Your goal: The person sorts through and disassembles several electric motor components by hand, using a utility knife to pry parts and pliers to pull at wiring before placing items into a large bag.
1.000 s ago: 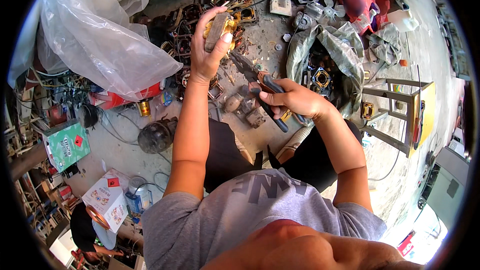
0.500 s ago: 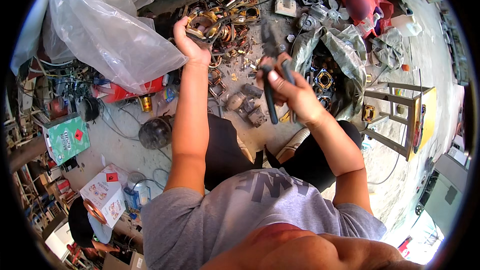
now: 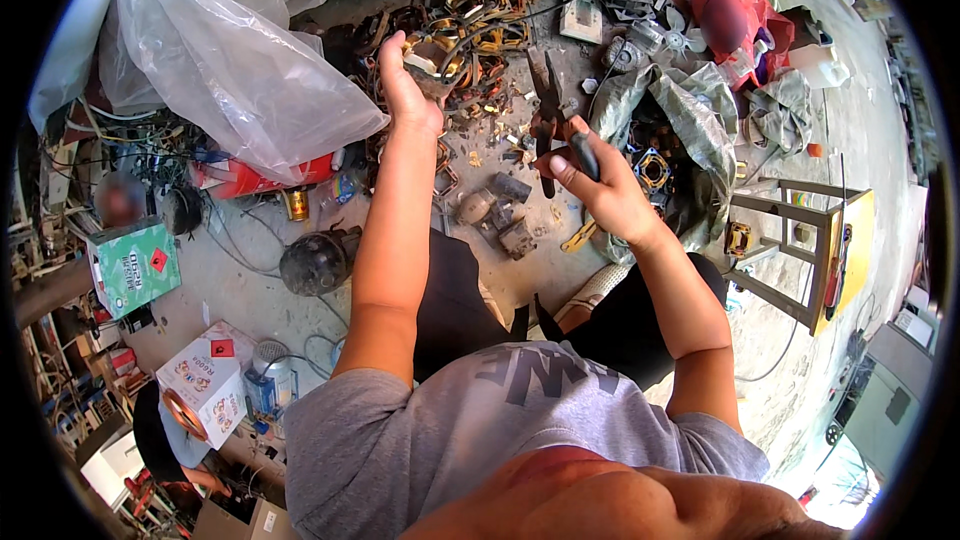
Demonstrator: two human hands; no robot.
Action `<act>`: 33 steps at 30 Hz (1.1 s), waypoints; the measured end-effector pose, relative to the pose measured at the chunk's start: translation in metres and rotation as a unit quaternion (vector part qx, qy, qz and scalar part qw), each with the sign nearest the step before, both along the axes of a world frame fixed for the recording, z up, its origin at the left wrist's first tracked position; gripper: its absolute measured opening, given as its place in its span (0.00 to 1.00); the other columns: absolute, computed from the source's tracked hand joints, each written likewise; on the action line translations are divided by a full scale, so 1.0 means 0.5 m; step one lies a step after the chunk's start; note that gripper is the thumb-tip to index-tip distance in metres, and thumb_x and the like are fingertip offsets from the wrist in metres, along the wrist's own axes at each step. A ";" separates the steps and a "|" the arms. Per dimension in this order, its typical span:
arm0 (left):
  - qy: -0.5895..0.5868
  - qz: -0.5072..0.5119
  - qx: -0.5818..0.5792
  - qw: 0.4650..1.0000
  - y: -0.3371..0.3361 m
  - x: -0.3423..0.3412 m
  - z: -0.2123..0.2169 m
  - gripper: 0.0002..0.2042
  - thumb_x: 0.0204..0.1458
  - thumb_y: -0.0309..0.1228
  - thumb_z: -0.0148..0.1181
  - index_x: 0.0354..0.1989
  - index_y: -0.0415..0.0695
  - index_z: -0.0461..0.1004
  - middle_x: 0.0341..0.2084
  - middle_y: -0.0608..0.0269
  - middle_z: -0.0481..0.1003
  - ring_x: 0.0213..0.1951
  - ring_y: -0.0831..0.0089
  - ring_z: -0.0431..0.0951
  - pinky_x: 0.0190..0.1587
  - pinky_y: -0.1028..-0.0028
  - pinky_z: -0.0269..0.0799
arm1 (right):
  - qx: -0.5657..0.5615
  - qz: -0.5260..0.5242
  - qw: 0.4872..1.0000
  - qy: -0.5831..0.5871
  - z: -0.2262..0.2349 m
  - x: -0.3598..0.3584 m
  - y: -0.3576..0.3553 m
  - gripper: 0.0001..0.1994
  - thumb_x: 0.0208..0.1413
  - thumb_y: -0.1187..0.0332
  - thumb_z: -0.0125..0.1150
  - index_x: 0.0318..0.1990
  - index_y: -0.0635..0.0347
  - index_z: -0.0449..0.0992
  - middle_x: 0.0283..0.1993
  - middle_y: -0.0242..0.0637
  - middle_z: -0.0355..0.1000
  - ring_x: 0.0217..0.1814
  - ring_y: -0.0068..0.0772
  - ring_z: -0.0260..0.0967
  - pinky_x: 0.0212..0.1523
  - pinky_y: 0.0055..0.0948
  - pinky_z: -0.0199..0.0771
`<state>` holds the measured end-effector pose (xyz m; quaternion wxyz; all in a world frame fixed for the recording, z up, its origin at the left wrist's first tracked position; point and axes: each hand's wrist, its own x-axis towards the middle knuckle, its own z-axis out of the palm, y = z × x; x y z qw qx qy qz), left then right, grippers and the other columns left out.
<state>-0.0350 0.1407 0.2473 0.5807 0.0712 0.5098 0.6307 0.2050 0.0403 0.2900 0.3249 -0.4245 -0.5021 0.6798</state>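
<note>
My left hand (image 3: 408,90) grips a motor stator (image 3: 430,54) with yellowish insulation, lifted at the near edge of a heap of similar stators (image 3: 490,5). Part of it is hidden by my palm. In my right hand (image 3: 612,192) is a pair of dark pliers (image 3: 547,90), jaws parted and pointing away from me, to the right of the stator and apart from it. One handle sits under my thumb; the other hangs free at its lower end. Small scraps (image 3: 475,157) and some dark, dirty motor parts (image 3: 500,212) lie on the floor below.
A grey-green sack (image 3: 690,105) with more stators inside stands at the right, beside an overturned wooden stool (image 3: 790,250). Clear plastic sheeting (image 3: 220,60) covers the upper left. A black compressor (image 3: 318,260) and cartons (image 3: 135,270) stand left. A person (image 3: 190,440) is at lower left.
The pliers have swung from a blurred, lower position to a steadier one, and their handles have spread. My left hand still holds the stator, shifted slightly right in view.
</note>
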 end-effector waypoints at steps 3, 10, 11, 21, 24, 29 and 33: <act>0.082 0.033 0.039 0.995 0.014 -0.015 -0.036 0.18 0.50 0.49 0.55 0.40 0.49 0.74 0.35 0.65 0.78 0.36 0.68 0.78 0.41 0.64 0.74 | -0.033 -0.055 0.997 0.047 -0.011 -0.007 -0.002 0.22 0.63 0.70 0.55 0.62 0.66 0.62 0.45 0.36 0.72 0.50 0.24 0.70 0.49 0.25 0.68; 0.080 -0.011 0.033 0.996 0.000 0.020 -0.019 0.17 0.53 0.46 0.55 0.42 0.46 0.74 0.36 0.64 0.78 0.37 0.70 0.79 0.42 0.67 0.74 | 0.014 -0.006 0.989 -0.150 -0.069 0.002 0.000 0.23 0.59 0.69 0.60 0.60 0.67 0.65 0.45 0.28 0.67 0.47 0.20 0.62 0.54 0.23 0.61; 0.093 -0.024 0.031 0.995 -0.005 0.025 -0.020 0.17 0.53 0.46 0.55 0.42 0.46 0.74 0.37 0.64 0.78 0.37 0.70 0.79 0.42 0.68 0.74 | -0.021 0.032 0.982 -0.184 -0.045 0.000 0.002 0.24 0.59 0.67 0.60 0.61 0.64 0.64 0.42 0.29 0.67 0.43 0.21 0.61 0.51 0.23 0.62; 0.214 -0.091 0.083 0.969 -0.041 0.112 -0.013 0.26 0.51 0.46 0.58 0.54 0.43 0.66 0.47 0.61 0.68 0.51 0.70 0.65 0.58 0.68 0.56 | 0.099 -0.023 0.941 -0.322 -0.083 -0.007 0.003 0.21 0.58 0.61 0.58 0.58 0.58 0.69 0.43 0.50 0.71 0.47 0.50 0.71 0.48 0.39 0.69; 0.171 -0.094 0.099 0.976 -0.034 0.104 -0.022 0.24 0.52 0.46 0.58 0.51 0.42 0.68 0.46 0.61 0.69 0.50 0.71 0.66 0.57 0.69 0.58 | 0.064 -0.036 0.965 -0.253 -0.093 -0.003 0.013 0.18 0.60 0.60 0.58 0.52 0.60 0.72 0.39 0.46 0.75 0.44 0.44 0.73 0.47 0.38 0.69; 0.133 -0.039 0.065 0.988 -0.012 0.027 -0.029 0.19 0.52 0.46 0.56 0.43 0.44 0.73 0.37 0.61 0.76 0.40 0.69 0.77 0.43 0.67 0.72 | -0.022 -0.307 0.941 -0.144 -0.061 0.040 0.075 0.15 0.61 0.59 0.58 0.46 0.61 0.74 0.33 0.30 0.73 0.35 0.22 0.65 0.39 0.28 0.67; -0.047 -0.047 0.087 0.994 -0.013 -0.024 0.002 0.24 0.53 0.48 0.54 0.48 0.40 0.72 0.44 0.50 0.75 0.45 0.57 0.76 0.49 0.57 0.73 | -0.047 -0.350 0.929 -0.110 -0.069 0.153 0.115 0.12 0.60 0.60 0.59 0.43 0.59 0.76 0.32 0.26 0.69 0.33 0.18 0.60 0.35 0.23 0.63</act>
